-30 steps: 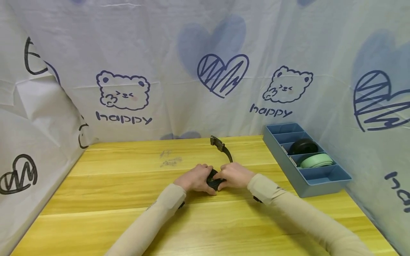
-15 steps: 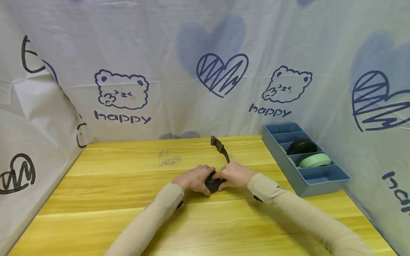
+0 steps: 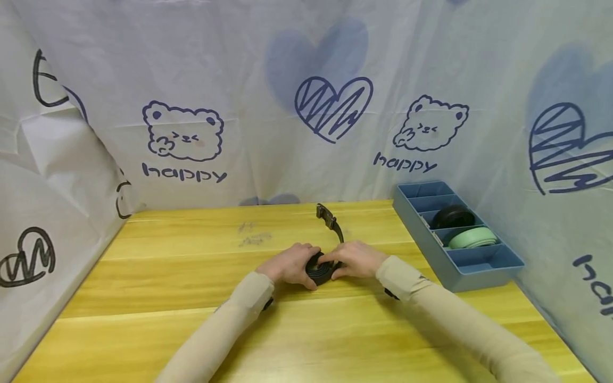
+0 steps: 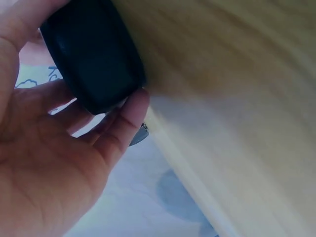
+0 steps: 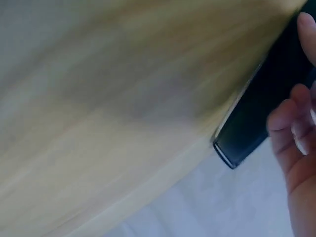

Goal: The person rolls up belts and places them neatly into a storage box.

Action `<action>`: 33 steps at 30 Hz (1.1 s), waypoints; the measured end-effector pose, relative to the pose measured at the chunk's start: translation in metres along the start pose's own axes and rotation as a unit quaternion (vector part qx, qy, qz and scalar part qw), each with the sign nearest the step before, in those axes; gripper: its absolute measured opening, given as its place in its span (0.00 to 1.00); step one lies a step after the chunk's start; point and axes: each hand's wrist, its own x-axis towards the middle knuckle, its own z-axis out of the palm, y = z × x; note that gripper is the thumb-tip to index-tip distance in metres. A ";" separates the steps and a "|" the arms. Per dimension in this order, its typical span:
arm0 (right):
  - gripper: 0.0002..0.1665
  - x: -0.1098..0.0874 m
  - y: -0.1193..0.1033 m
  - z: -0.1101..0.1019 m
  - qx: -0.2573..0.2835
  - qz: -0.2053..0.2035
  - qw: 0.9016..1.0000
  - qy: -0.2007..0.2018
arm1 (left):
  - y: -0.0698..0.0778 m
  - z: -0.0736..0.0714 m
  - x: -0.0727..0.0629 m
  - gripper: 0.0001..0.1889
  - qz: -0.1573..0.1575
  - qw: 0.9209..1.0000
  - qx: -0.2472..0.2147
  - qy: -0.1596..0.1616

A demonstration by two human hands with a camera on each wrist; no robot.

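Observation:
A black belt lies partly rolled into a coil on the wooden table, standing on its edge. Its loose end runs toward the back and carries a metal buckle. Around the coil's left side my left hand curls, thumb at the front. On the other side, my right hand holds the coil, with a finger reaching into its top. The left wrist view shows the broad dark outer face of the belt between thumb and fingers. In the right wrist view, fingers touch the belt's strap.
At the right stands a blue divided box. A black rolled belt and a light green rolled belt sit in separate compartments. A printed white cloth hangs behind the table and along both sides.
The coil shows more between my hands than a second ago. My left hand has shifted slightly left, while my right hand has moved a little right since half a second ago. The buckle has barely moved.

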 end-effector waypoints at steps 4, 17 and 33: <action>0.24 0.000 0.001 0.001 -0.017 0.000 1.000 -0.005 | 0.001 0.000 0.001 0.44 -0.012 1.000 0.005 -0.010; 0.25 -0.002 0.003 0.003 -0.019 0.010 1.000 0.002 | -0.002 -0.001 0.000 0.40 0.000 1.000 -0.006 0.010; 0.29 0.003 -0.001 0.001 -0.011 -0.003 1.000 -0.005 | 0.001 -0.004 -0.004 0.39 -0.001 1.000 0.005 0.005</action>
